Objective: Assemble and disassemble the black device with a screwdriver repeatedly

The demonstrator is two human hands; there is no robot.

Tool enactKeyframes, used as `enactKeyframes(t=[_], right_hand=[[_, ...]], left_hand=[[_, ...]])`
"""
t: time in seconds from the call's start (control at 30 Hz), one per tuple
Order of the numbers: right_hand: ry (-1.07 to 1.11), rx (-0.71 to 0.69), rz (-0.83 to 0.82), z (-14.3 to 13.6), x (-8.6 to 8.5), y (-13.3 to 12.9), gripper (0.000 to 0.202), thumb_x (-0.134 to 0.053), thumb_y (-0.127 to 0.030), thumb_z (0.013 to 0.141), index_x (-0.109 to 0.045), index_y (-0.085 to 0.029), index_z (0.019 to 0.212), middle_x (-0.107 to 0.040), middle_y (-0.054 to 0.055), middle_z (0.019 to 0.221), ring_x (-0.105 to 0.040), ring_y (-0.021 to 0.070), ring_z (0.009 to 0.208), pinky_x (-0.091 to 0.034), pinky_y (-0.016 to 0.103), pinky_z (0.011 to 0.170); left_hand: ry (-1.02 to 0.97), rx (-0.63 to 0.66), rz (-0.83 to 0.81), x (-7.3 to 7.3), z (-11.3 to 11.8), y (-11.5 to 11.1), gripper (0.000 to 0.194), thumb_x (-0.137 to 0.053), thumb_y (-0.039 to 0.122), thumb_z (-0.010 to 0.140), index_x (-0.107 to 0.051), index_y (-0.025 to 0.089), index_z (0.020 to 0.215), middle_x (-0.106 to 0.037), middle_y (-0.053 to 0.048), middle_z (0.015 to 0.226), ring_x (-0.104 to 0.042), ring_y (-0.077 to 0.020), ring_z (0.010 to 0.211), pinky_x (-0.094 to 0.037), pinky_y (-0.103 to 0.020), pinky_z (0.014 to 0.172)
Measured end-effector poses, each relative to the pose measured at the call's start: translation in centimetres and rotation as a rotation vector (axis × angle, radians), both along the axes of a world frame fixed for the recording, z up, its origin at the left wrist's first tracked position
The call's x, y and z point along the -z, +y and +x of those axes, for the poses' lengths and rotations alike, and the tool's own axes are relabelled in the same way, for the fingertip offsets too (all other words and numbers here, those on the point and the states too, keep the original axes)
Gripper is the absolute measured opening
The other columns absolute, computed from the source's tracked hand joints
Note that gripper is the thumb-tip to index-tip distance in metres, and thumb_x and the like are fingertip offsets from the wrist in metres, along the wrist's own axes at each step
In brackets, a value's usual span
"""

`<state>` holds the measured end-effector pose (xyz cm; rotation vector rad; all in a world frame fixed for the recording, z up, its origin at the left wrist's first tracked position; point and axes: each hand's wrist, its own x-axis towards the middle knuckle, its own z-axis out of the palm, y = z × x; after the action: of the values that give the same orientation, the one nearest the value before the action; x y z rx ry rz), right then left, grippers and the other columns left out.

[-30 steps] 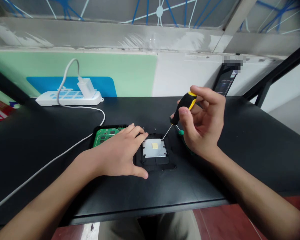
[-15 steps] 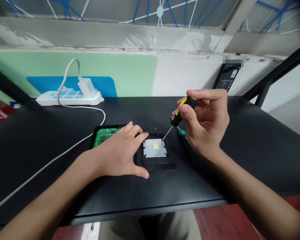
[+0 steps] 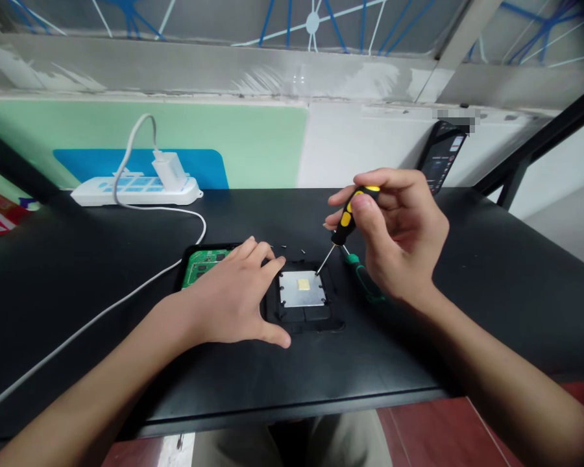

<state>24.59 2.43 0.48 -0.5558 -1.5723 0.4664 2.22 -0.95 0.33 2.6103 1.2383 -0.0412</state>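
My right hand [image 3: 399, 233] grips a black and yellow screwdriver [image 3: 346, 219], its thumb and fingers around the handle. The tilted tool's tip touches the upper right corner of a silver metal plate [image 3: 292, 296], at a screw spot. A small cream pad [image 3: 304, 284] sits on this plate, which lies in a black plastic casing [image 3: 335, 311]. With fingers spread, my left hand [image 3: 238, 292] rests over the casing's left side, hiding part of it. Under its wrist side, a green circuit board [image 3: 199, 267] shows in a black housing.
A second screwdriver [image 3: 363, 279], black and green, lies beside my right hand. Small loose screws [image 3: 302, 251] lie behind the casing. Further back stand a white power strip [image 3: 136, 191] with a charger and cable, and a phone [image 3: 440, 159] leaning on the wall.
The black and yellow screwdriver's handle has turned in my right hand, with more yellow showing. My right fingers have shifted slightly left; its tip stays at the same corner. My left hand is nearly still.
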Motion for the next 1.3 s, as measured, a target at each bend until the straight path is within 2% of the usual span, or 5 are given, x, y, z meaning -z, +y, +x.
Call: enactKeyframes(t=[0.23,0.57,0.83,1.13,1.3], right_hand=[[0.036,-0.119,-0.029,0.5,0.5,1.1,0.014,-0.053,-0.03,0.099,-0.063,-0.027,0.11,-0.076,0.004,0.112,-0.075,0.015,0.067,-0.063,0.032,0.058],[-0.057,0.143,0.259,-0.9,0.5,1.7,0.02,-0.066,-0.045,0.091,-0.064,-0.028,0.1,-0.055,0.001,0.09,-0.057,0.0095,0.062,-0.052,0.029,0.051],[-0.001,0.299,0.26,-1.5,0.6,0.7,0.01,-0.072,-0.034,0.089,-0.067,-0.028,0.096,-0.056,0.002,0.09,-0.061,0.016,0.084,-0.053,0.028,0.052],[0.092,0.069,0.175,-2.0,1.3,0.2,0.022,-0.045,-0.029,0.104,-0.065,-0.028,0.113,-0.073,0.0,0.095,-0.073,0.0137,0.076,-0.063,0.032,0.068],[0.043,0.112,0.179,-1.6,1.3,0.6,0.015,-0.054,-0.035,0.1,-0.064,-0.029,0.11,-0.067,0.002,0.103,-0.071,0.0139,0.077,-0.062,0.032,0.062]], left_hand=[[-0.014,0.012,0.018,0.0,-0.1,0.0,0.114,-0.071,0.08,0.069,-0.043,0.005,0.15,-0.053,-0.018,0.132,-0.04,-0.0447,0.136,-0.023,-0.058,0.121],[-0.006,0.049,0.077,0.3,-0.2,0.1,0.112,-0.067,0.083,0.07,-0.045,0.006,0.148,-0.055,-0.019,0.131,-0.042,-0.0455,0.136,-0.022,-0.06,0.121],[-0.004,0.047,0.062,0.3,-0.2,0.1,0.112,-0.067,0.082,0.071,-0.044,0.005,0.149,-0.053,-0.02,0.134,-0.039,-0.046,0.139,-0.021,-0.058,0.122],[-0.017,0.057,0.074,0.2,-0.2,0.1,0.105,-0.067,0.079,0.073,-0.045,0.008,0.148,-0.055,-0.019,0.131,-0.042,-0.0454,0.137,-0.026,-0.061,0.119],[0.002,0.07,0.091,0.3,-0.2,0.1,0.107,-0.066,0.081,0.073,-0.044,0.007,0.148,-0.054,-0.019,0.131,-0.041,-0.0432,0.138,-0.024,-0.058,0.121]])
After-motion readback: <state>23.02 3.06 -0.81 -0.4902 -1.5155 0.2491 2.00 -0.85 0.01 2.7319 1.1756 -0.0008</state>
